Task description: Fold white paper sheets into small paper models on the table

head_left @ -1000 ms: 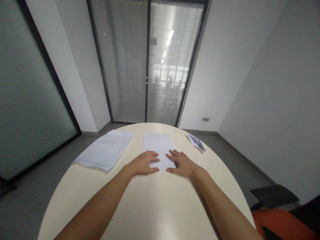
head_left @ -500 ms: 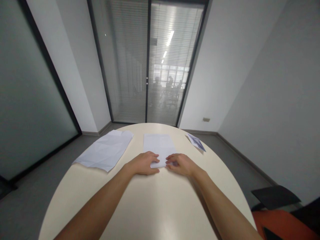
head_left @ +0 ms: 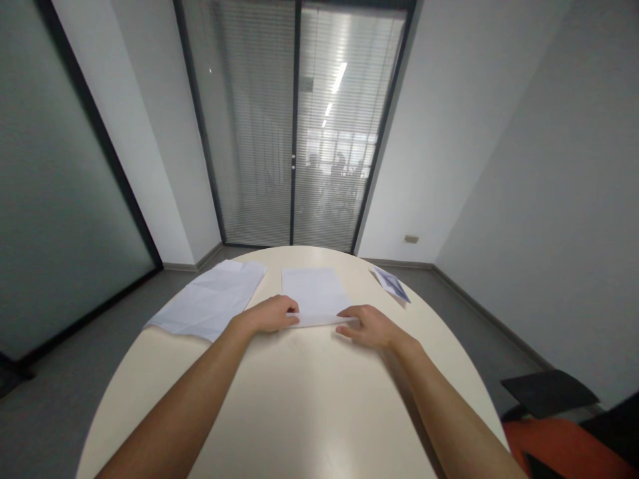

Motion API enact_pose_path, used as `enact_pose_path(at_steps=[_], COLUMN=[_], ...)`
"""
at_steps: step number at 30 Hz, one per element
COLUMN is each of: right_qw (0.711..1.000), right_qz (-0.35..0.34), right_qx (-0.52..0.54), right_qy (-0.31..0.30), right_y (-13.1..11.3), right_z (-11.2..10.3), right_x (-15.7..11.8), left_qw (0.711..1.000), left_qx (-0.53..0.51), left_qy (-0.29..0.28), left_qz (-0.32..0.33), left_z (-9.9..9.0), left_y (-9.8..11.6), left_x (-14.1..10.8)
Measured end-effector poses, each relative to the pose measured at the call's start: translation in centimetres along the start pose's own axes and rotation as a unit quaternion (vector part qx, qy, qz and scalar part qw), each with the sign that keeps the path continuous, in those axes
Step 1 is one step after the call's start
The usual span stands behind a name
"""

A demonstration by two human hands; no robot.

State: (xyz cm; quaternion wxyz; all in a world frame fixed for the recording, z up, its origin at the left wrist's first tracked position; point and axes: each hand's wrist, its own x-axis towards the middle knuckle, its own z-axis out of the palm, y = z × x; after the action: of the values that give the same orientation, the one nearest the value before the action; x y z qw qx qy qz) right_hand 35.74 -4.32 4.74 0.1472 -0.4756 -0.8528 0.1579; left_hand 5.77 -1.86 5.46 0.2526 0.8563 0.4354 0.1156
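Observation:
A white sheet of paper (head_left: 314, 289) lies on the round table in front of me, its near edge turned up in a narrow strip. My left hand (head_left: 269, 315) pinches the left end of that strip between thumb and fingers. At the right end, my right hand (head_left: 367, 326) has its fingertips on the paper, with the thumb just below the edge. Both forearms reach in from the bottom of the view.
Larger creased white sheets (head_left: 214, 299) lie at the table's left rim. A small folded paper piece (head_left: 392, 284) rests near the right rim. The pale round table (head_left: 299, 412) is bordered by an orange and black chair (head_left: 564, 439) at lower right.
My hands have moved apart toward the sheet's two near corners. The near edge of the paper, flat before, now stands turned up, and the sheet has shifted slightly left.

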Motion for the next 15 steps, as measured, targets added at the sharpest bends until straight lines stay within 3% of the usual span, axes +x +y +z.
enact_pose_path(at_steps=[8, 15], right_qw=[0.998, 0.988], right_qz=[0.056, 0.077], right_qx=[0.003, 0.094], right_qy=[0.017, 0.095], right_y=[2.6, 3.1], right_z=[-1.0, -0.5], right_x=[-0.5, -0.2], left_qw=[0.999, 0.994], left_qx=[-0.022, -0.055], left_qy=[0.022, 0.096], left_qz=[0.008, -0.019], left_z=[0.0, 0.2], left_y=[-1.5, -2.5], left_x=[0.3, 0.7])
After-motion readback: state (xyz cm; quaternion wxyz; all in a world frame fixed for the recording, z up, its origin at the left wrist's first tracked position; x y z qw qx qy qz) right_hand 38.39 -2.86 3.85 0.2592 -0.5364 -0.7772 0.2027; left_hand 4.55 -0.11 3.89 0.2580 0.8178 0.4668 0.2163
